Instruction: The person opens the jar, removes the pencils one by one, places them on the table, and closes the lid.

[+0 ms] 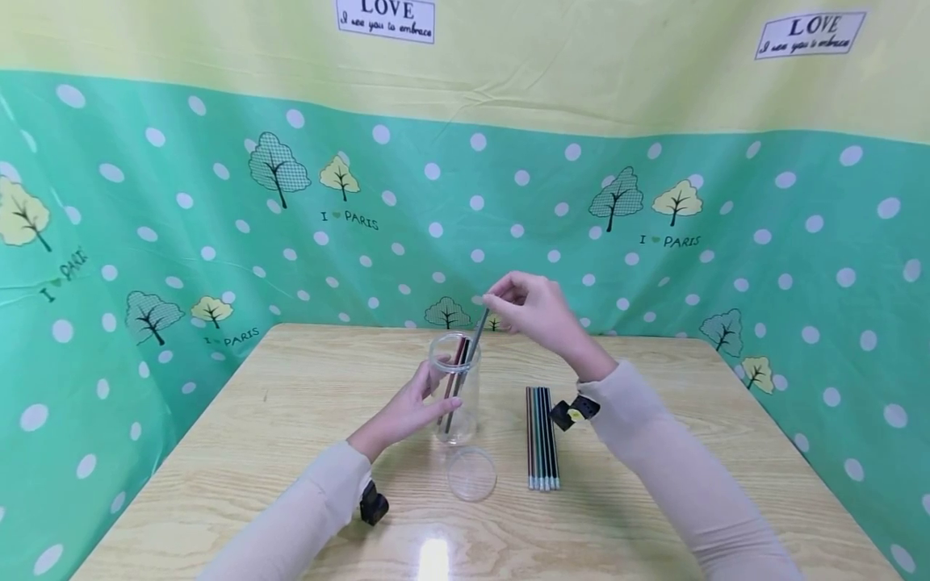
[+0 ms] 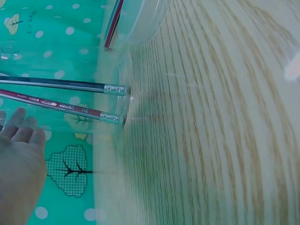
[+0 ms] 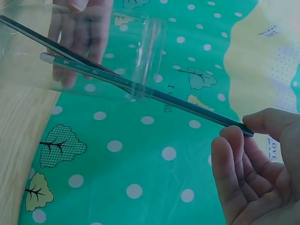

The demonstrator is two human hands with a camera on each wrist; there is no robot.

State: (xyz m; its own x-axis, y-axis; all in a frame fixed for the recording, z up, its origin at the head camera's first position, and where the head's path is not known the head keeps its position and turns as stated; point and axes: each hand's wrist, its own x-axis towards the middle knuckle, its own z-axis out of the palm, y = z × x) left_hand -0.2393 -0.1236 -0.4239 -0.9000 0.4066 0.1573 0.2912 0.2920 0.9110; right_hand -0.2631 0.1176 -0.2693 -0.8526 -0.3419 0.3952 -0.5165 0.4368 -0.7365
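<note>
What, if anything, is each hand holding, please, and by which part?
The right hand pinches the green pencil by its upper end, opposite the eraser; the left hand holds the clear jar around its side wall.

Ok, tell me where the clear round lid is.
In the head view, the clear round lid lies on the table, just nearer the person than the jar, left of the pencil row.

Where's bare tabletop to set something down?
Free: table left of the left sleeve, to its edge; also right of the right sleeve. Crowded: the middle, with the jar, left hand, clear lid and row of pencils.
</note>
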